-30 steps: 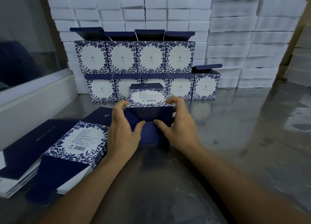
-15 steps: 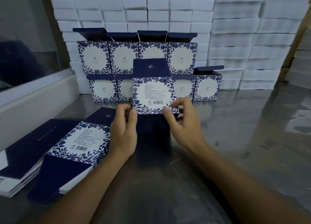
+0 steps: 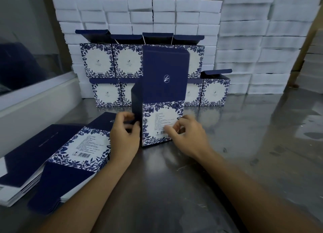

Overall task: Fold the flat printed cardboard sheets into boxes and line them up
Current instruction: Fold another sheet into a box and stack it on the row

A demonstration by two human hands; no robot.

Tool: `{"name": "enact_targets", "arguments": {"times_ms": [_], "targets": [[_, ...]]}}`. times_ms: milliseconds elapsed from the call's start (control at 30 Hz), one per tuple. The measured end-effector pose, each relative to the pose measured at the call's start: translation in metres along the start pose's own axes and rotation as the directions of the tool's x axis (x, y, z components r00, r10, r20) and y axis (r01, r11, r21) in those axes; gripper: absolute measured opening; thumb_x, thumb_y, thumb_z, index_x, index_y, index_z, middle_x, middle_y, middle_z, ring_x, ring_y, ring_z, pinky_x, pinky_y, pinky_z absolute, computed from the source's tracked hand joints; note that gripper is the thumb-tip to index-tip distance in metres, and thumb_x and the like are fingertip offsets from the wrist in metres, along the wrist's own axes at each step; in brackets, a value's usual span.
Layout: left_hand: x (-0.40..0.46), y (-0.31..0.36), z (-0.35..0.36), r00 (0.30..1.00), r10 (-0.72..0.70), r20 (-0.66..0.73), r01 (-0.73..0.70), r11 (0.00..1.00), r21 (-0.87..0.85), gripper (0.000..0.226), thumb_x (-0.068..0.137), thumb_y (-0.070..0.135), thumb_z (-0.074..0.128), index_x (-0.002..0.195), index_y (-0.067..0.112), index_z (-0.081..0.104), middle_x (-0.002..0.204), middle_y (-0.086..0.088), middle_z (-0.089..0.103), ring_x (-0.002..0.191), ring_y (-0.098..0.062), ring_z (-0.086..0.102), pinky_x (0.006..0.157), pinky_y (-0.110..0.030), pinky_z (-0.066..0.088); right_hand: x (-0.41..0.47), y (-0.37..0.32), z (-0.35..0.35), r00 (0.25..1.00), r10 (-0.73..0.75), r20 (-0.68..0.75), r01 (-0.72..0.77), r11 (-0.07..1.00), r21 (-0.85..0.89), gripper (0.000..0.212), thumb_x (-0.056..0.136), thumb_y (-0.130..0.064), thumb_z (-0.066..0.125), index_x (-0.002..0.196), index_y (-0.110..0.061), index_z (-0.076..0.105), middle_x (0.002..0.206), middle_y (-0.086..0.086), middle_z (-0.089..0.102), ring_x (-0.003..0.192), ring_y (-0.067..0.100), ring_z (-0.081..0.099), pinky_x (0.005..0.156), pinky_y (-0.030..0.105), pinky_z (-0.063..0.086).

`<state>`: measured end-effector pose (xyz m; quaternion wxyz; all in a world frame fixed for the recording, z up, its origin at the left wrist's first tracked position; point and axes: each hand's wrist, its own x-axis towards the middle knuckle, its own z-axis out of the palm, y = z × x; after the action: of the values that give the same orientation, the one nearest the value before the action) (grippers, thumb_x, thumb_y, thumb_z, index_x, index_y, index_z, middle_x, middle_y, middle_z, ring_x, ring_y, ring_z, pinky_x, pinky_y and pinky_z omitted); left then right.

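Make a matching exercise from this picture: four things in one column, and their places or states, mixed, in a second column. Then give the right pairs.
Things
1. box being folded
2. stack of flat printed sheets
3. finished boxes
4. white foam blocks

Places or states
A. piled against the back, behind the boxes
B. lying on the table's left side
C. upright between the left hand and right hand, lid flap raised
D. lined up in two rows, lids open

Pairs: 1-C, 2-B, 3-D, 4-A

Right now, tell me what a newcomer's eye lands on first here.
First, the upright blue floral box at centre, its tall navy lid flap raised, held between the left hand and right hand. Behind it, finished boxes stand stacked in two rows against white foam blocks. A stack of flat sheets lies at left.
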<state>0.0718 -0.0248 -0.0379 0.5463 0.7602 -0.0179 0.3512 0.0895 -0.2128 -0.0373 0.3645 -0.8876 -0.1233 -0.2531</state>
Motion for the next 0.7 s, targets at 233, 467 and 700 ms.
{"name": "enact_targets", "arguments": {"times_ms": [233, 467, 700], "targets": [[-0.001, -0.003, 0.000, 0.977, -0.126, 0.172, 0.132, 0.991, -0.020, 0.095, 0.072, 0.044, 0.081, 0.151, 0.033, 0.029, 0.141, 0.011, 0.050, 0.125, -0.005, 0.049, 0.095, -0.021, 0.045, 0.001, 0.001, -0.012, 0.995, 0.096, 0.023, -0.097, 0.992, 0.079, 0.094, 0.084, -0.082, 0.013, 0.074, -0.005, 0.065, 0.078, 0.006, 0.068, 0.078, 0.023, 0.063, 0.081, 0.041, 0.052], [-0.006, 0.011, -0.004, 0.973, -0.091, 0.214, 0.102, 0.994, -0.041, 0.063, 0.052, 0.065, 0.080, 0.104, 0.046, 0.049, 0.113, 0.017, 0.058, 0.092, 0.021, 0.054, 0.064, -0.002, 0.044, 0.005, 0.003, -0.003, 0.944, 0.260, 0.202, -0.329, 0.788, 0.520, 0.096, 0.066, -0.102, 0.021, 0.093, -0.020, 0.064, 0.106, 0.006, 0.072, 0.105, 0.022, 0.066, 0.101, 0.051, 0.048], [-0.008, 0.009, -0.004, 0.921, 0.036, 0.388, -0.031, 0.999, -0.020, 0.068, 0.055, 0.062, 0.079, 0.096, 0.018, 0.048, 0.108, -0.007, 0.056, 0.101, -0.023, 0.059, 0.087, -0.047, 0.050, 0.004, 0.006, -0.002, 0.939, 0.232, 0.254, -0.344, 0.644, 0.683, 0.081, 0.072, -0.093, 0.047, 0.134, -0.042, 0.055, 0.135, -0.020, 0.061, 0.128, 0.003, 0.054, 0.117, 0.045, 0.034]]}}
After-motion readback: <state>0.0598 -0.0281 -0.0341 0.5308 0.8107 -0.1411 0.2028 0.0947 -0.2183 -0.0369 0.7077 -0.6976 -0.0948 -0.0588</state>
